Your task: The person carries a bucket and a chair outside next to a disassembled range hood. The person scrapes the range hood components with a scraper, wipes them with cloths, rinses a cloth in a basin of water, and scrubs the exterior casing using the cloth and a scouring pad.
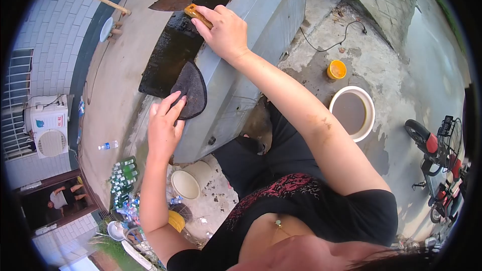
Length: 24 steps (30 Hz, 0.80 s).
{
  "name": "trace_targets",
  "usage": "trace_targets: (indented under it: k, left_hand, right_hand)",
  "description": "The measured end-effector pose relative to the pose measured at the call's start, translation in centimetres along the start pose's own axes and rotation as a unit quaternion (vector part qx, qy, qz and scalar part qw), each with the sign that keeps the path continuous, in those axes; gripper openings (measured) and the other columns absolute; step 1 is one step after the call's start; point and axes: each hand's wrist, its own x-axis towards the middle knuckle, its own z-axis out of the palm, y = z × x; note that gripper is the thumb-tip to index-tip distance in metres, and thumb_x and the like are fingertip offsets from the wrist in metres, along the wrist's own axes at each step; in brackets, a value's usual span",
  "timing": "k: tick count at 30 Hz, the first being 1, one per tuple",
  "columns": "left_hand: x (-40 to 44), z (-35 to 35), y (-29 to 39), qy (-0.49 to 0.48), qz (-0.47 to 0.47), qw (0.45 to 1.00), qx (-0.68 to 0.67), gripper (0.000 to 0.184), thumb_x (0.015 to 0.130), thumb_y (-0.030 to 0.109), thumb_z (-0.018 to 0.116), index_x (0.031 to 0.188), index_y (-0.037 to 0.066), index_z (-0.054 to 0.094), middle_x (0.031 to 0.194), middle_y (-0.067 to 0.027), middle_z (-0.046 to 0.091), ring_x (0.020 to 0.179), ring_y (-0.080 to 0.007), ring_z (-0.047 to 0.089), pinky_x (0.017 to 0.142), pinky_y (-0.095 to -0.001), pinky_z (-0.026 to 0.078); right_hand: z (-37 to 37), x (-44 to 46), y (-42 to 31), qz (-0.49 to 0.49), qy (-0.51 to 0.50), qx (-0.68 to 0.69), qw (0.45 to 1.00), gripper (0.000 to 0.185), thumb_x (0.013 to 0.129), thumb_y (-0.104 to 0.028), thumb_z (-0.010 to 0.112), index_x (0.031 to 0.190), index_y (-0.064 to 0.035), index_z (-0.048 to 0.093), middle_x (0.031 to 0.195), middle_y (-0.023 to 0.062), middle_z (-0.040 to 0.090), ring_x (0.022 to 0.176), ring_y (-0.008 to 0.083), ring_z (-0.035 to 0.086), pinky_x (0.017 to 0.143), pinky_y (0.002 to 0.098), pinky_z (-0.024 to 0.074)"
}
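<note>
My right hand [223, 32] is closed round the wooden handle of a scraper [173, 1], whose wide rusty blade points left over the far part of a wet, dark slab [173, 45]. My left hand [164, 120] has its fingertips on the near edge of a dark, rounded flat piece [192, 90], thumb at its lower side. That piece lies partly over the near end of the slab. Under both is a long grey metal surface [221, 78].
To the right are a yellow cup [336, 70], a white basin of murky water [352, 114], a black cable [331, 45] and a red bike [434, 150]. Below left stand a pale bucket [186, 184] and green bottles [123, 178]. A person [59, 199] is in the doorway.
</note>
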Motion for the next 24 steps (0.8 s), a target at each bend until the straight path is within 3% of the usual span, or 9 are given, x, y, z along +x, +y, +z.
trace_targets:
  k: [2,4,7,10,14,16,17,20,24]
  left_hand:
    - [-1.1,0.3,-3.6,0.061,-0.113,0.974,-0.188,0.024,0.076,0.003,0.049,0.098,0.001,0.060,0.103,-0.0113,0.058,0.085,-0.0213,0.055,0.081,-0.0334,0.043]
    - [-0.8,-0.3,-5.7,0.137,-0.415,0.758,-0.484,0.024,0.087,0.012,0.041,0.099,0.000,0.057,0.102,-0.0122,0.057,0.090,-0.0200,0.056,0.082,-0.0346,0.044]
    - [1.3,-0.1,-7.7,0.250,-0.405,0.597,-0.645,0.034,0.092,0.024,0.032,0.106,0.000,0.051,0.104,-0.0117,0.057,0.095,-0.0230,0.055,0.084,-0.0370,0.044]
    - [4.7,-1.1,-6.4,0.282,-0.423,0.530,-0.679,0.039,0.092,0.029,0.030,0.107,0.001,0.051,0.107,-0.0121,0.057,0.098,-0.0246,0.054,0.087,-0.0397,0.042]
    - [6.9,-1.2,-5.0,0.261,-0.387,0.463,-0.753,0.037,0.087,0.029,0.033,0.096,0.000,0.055,0.095,-0.0117,0.060,0.087,-0.0244,0.058,0.081,-0.0386,0.045]
    - [7.4,-2.1,-3.1,0.235,-0.333,0.473,-0.781,0.031,0.085,0.032,0.043,0.091,0.004,0.055,0.089,-0.0093,0.061,0.083,-0.0223,0.057,0.079,-0.0349,0.045]
    - [7.7,-2.1,-2.9,0.254,-0.327,0.492,-0.766,0.029,0.083,0.033,0.048,0.090,0.005,0.055,0.089,-0.0082,0.060,0.081,-0.0207,0.057,0.076,-0.0337,0.045]
    - [7.7,0.0,-5.2,0.266,-0.350,0.561,-0.701,0.024,0.082,0.031,0.056,0.088,0.008,0.055,0.083,-0.0049,0.059,0.075,-0.0166,0.056,0.067,-0.0318,0.046]
    - [7.5,-3.2,-3.9,0.246,-0.312,0.528,-0.751,0.024,0.083,0.027,0.051,0.091,0.005,0.057,0.087,-0.0076,0.062,0.078,-0.0193,0.060,0.071,-0.0336,0.049]
  right_hand:
    - [0.0,0.0,-0.2,-0.005,-0.008,0.002,1.000,0.022,0.074,-0.031,0.062,0.091,-0.0176,0.063,0.066,0.0032,0.050,0.064,0.0207,0.055,0.053,0.0342,0.0446]
    - [-0.3,0.3,-0.3,0.018,-0.045,0.017,0.999,0.023,0.075,-0.031,0.060,0.093,-0.0164,0.064,0.068,0.0041,0.054,0.068,0.0218,0.056,0.056,0.0350,0.0452]
    - [0.1,1.1,-0.7,0.092,-0.096,0.160,0.978,0.026,0.080,-0.029,0.054,0.097,-0.0115,0.063,0.076,0.0081,0.061,0.073,0.0247,0.059,0.063,0.0363,0.0456]
    - [0.2,1.5,-3.0,0.291,-0.224,0.423,0.828,0.033,0.085,-0.031,0.052,0.100,-0.0033,0.061,0.061,0.0007,0.055,0.056,0.0073,0.049,0.053,0.0230,0.0390]
    - [0.0,0.3,-6.0,0.266,-0.316,0.480,0.774,0.035,0.086,-0.031,0.052,0.102,0.0001,0.060,0.064,-0.0001,0.055,0.057,0.0040,0.044,0.052,0.0216,0.0373]
    - [1.2,-2.1,-7.2,0.173,-0.260,0.478,0.821,0.035,0.085,-0.027,0.052,0.103,0.0025,0.058,0.071,0.0071,0.059,0.060,0.0124,0.051,0.057,0.0289,0.0423]
    - [2.1,-3.3,-7.5,0.030,-0.179,0.374,0.909,0.037,0.083,-0.025,0.053,0.105,0.0049,0.056,0.075,0.0134,0.057,0.065,0.0246,0.055,0.065,0.0351,0.0448]
    - [-0.3,-3.3,-8.9,-0.059,-0.315,0.277,0.906,0.039,0.081,-0.026,0.055,0.110,0.0001,0.054,0.084,0.0141,0.052,0.084,0.0288,0.052,0.079,0.0351,0.0418]
    - [-1.3,-1.7,-7.8,-0.029,-0.224,0.241,0.944,0.062,0.079,-0.035,0.058,0.128,-0.0042,0.035,0.127,0.0213,0.028,0.113,0.0365,0.034,0.095,0.0401,0.0301]
